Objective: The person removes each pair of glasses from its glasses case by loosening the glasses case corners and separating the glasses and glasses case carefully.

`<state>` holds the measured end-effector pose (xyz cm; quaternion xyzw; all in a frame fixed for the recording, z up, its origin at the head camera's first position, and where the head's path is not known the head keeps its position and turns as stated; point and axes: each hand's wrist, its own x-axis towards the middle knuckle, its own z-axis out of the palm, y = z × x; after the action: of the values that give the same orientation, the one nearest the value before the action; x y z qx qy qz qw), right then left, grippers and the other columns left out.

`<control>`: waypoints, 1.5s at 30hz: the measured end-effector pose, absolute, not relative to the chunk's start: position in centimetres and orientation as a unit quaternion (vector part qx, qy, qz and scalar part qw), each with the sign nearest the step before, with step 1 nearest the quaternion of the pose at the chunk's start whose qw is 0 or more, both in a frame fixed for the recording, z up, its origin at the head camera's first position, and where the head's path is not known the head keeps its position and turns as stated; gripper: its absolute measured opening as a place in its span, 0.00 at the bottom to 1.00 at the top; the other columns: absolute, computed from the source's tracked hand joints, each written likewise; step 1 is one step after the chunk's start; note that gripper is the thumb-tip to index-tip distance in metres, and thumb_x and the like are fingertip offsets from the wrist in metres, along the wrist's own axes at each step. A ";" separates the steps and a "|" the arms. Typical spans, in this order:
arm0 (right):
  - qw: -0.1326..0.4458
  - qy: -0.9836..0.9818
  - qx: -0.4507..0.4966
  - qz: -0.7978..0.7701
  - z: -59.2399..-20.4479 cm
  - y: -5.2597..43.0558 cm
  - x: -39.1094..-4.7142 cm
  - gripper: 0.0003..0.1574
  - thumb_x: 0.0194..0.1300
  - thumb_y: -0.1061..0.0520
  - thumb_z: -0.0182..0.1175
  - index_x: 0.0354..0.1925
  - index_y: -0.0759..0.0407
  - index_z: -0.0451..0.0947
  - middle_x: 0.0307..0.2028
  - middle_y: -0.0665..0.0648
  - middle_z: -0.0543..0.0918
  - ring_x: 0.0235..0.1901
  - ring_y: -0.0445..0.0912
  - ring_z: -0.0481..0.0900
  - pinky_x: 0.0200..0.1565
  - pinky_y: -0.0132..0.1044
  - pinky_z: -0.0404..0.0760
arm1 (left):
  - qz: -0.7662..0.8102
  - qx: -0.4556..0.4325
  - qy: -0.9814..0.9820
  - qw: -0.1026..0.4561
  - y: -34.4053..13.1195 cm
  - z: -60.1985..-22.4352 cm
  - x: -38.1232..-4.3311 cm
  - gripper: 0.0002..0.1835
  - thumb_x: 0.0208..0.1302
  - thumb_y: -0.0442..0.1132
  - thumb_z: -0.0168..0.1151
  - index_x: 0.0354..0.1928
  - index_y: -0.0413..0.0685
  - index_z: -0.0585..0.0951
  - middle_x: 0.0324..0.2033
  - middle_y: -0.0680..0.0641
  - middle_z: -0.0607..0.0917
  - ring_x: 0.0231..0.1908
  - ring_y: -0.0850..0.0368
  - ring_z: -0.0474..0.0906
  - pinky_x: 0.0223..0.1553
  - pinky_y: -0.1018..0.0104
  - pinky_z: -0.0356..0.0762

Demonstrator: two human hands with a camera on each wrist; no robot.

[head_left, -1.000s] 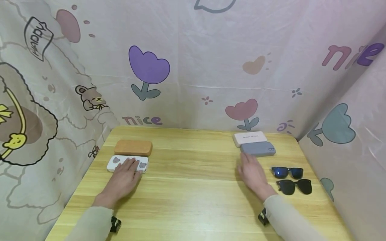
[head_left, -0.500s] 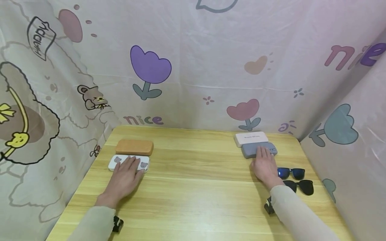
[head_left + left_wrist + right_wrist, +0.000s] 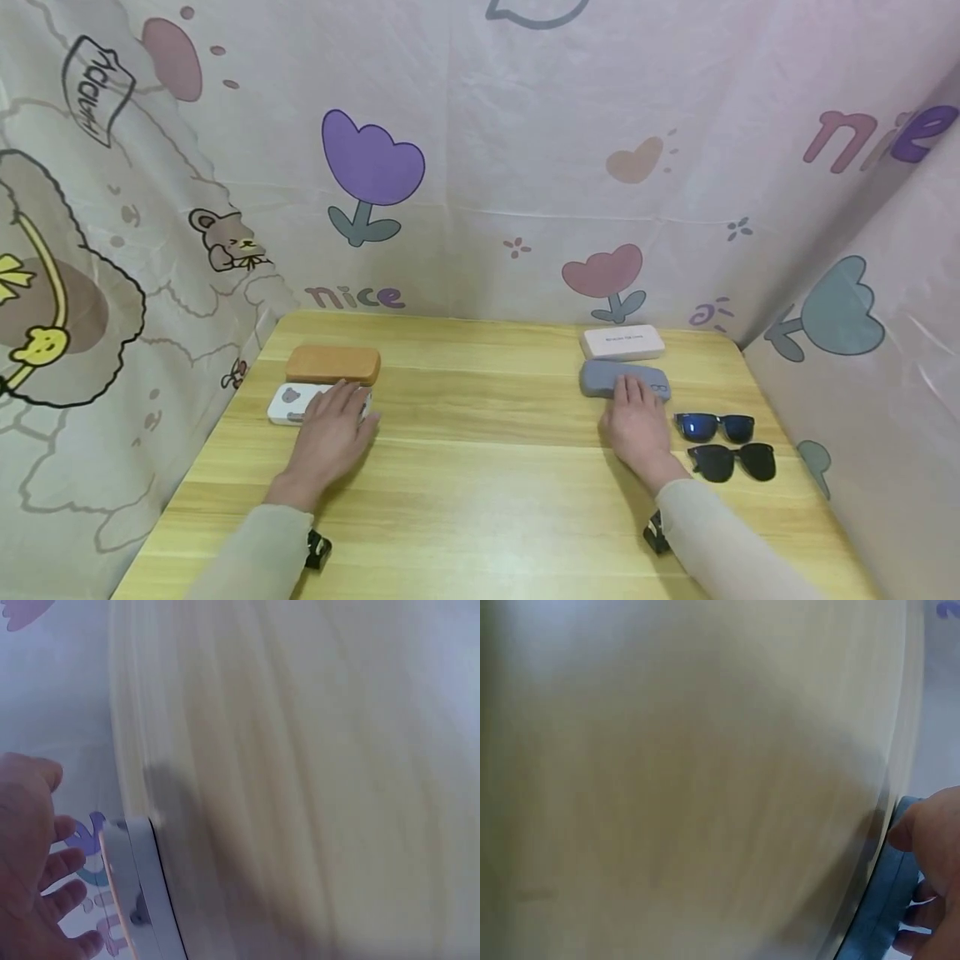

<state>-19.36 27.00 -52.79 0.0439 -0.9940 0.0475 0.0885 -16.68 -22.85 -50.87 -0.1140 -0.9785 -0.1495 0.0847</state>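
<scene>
On the left, a white glasses case with grey bear prints point(image 3: 287, 402) lies in front of an orange-brown glasses case point(image 3: 333, 364). My left hand point(image 3: 333, 433) hovers over the white case's right half, hiding part of it. In the left wrist view its loose fingers point(image 3: 64, 866) show above the case lid with nothing held. At the right, my right hand point(image 3: 637, 429) rests its fingers on the top of a grey-blue glasses case point(image 3: 600, 379). The right wrist view has the thumb against the near side of that case point(image 3: 877, 907).
A white case with small lettering point(image 3: 624, 342) lies just behind the grey-blue one. Blue-lensed sunglasses point(image 3: 715, 427) and black sunglasses point(image 3: 733, 462) lie to the right of my right hand. A printed cloth point(image 3: 465, 167) hangs around the wooden table point(image 3: 480, 517).
The right hand has gone from the grey-blue case's left end onto its top, and the case has slid left and nearer. My left hand has come off the bear-print case, shifting right.
</scene>
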 end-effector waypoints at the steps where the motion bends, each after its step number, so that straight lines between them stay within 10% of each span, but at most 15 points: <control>1: 0.092 -0.993 0.046 0.049 -52.8 26.6 -19.1 0.40 0.74 0.55 0.51 0.74 0.79 0.60 0.72 0.80 0.67 0.72 0.74 0.63 0.72 0.70 0.61 | -0.153 -0.113 -0.978 0.091 -22.5 -50.9 -16.8 0.30 0.81 0.51 0.51 0.72 0.35 0.72 0.73 0.31 0.71 0.77 0.31 0.58 0.77 0.32 0.48; 20: 0.206 -0.962 0.152 0.097 -53.2 20.5 -16.9 0.34 0.64 0.58 0.65 0.65 0.72 0.77 0.56 0.71 0.78 0.59 0.67 0.75 0.70 0.65 0.66 | -0.189 -0.218 -0.952 0.099 -12.7 -51.3 -17.6 0.37 0.70 0.56 0.68 0.72 0.41 0.74 0.69 0.37 0.75 0.72 0.39 0.68 0.76 0.43 0.63; 45: 0.171 -0.949 0.241 0.108 -53.3 15.4 -13.7 0.33 0.69 0.53 0.66 0.68 0.65 0.77 0.65 0.65 0.80 0.68 0.62 0.75 0.73 0.58 0.68 | -0.190 -0.270 -0.942 0.059 -6.9 -52.2 -18.0 0.43 0.68 0.59 0.71 0.76 0.42 0.69 0.70 0.39 0.74 0.72 0.44 0.69 0.75 0.50 0.66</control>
<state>-13.70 15.36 -53.32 0.2413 -0.9490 0.1084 0.1714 -18.01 -6.86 -52.18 -0.2704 -0.9420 -0.1900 0.0590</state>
